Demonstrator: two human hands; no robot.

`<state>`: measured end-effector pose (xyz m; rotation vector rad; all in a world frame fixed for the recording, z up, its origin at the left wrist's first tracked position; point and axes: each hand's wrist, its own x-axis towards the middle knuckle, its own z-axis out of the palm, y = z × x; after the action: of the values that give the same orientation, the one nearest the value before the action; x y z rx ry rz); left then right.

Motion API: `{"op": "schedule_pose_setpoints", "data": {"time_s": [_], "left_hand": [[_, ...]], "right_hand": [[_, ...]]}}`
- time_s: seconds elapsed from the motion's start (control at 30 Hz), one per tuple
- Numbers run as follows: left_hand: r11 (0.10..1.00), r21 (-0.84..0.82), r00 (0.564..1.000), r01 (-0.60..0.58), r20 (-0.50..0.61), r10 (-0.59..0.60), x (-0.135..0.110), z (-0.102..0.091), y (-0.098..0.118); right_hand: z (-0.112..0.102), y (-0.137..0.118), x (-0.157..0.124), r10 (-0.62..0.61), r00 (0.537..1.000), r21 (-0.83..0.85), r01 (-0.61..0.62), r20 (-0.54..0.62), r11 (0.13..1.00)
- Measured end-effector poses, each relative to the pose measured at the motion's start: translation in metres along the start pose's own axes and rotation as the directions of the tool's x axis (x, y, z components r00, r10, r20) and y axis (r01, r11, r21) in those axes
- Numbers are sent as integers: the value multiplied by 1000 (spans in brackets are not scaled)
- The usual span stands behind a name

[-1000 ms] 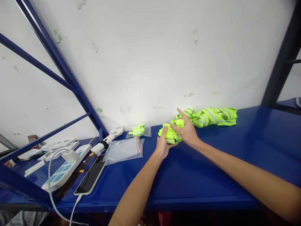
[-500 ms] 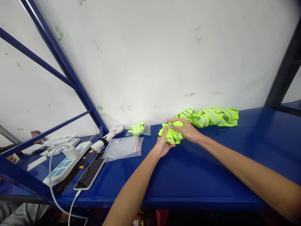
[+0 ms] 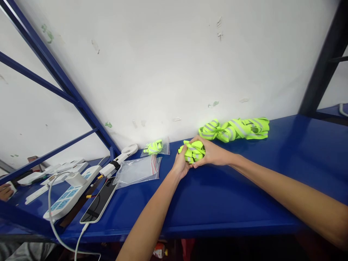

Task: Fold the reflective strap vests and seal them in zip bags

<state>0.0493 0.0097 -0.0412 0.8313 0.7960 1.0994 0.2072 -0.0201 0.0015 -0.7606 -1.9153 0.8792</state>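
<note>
Both my hands close round a small bundle of neon-yellow reflective strap (image 3: pixel 193 151) just above the blue shelf (image 3: pixel 244 188). My left hand (image 3: pixel 179 165) grips it from the left and below. From the right, my right hand (image 3: pixel 211 153) wraps its fingers over the top. A longer pile of the same yellow strap (image 3: pixel 235 129) lies against the wall behind my right hand. To the left lie an empty clear zip bag (image 3: pixel 137 171) and a zip bag holding a folded strap (image 3: pixel 154 147).
A phone (image 3: pixel 98 200) on a white cable, a white power strip (image 3: pixel 69 190) and a small white hand fan (image 3: pixel 122 157) lie at the shelf's left. Blue diagonal frame bars (image 3: pixel 62 83) cross at left, a dark upright (image 3: pixel 320 69) stands at right. Another person's fingers (image 3: pixel 5 191) show at the far left edge.
My right hand, spread with a finger pointing at first, has closed over the bundle. Both hands drew the bundle slightly nearer and squeezed it smaller.
</note>
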Motion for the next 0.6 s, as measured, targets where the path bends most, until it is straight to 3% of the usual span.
{"op": "schedule_pose_setpoints", "data": {"time_s": [0.2, 0.33, 0.6], "left_hand": [[999, 44, 999, 8, -37, -6, 2, -1, 1], [992, 120, 998, 51, -52, -45, -1, 1, 4], [992, 125, 1000, 22, -10, -21, -5, 1, 7]], "right_hand": [[2, 2, -1, -24, 1000, -99, 22, -18, 995], [3, 8, -1, -13, 998, -57, 10, -54, 998], [7, 21, 1, 22, 986, 32, -17, -166, 999]]}}
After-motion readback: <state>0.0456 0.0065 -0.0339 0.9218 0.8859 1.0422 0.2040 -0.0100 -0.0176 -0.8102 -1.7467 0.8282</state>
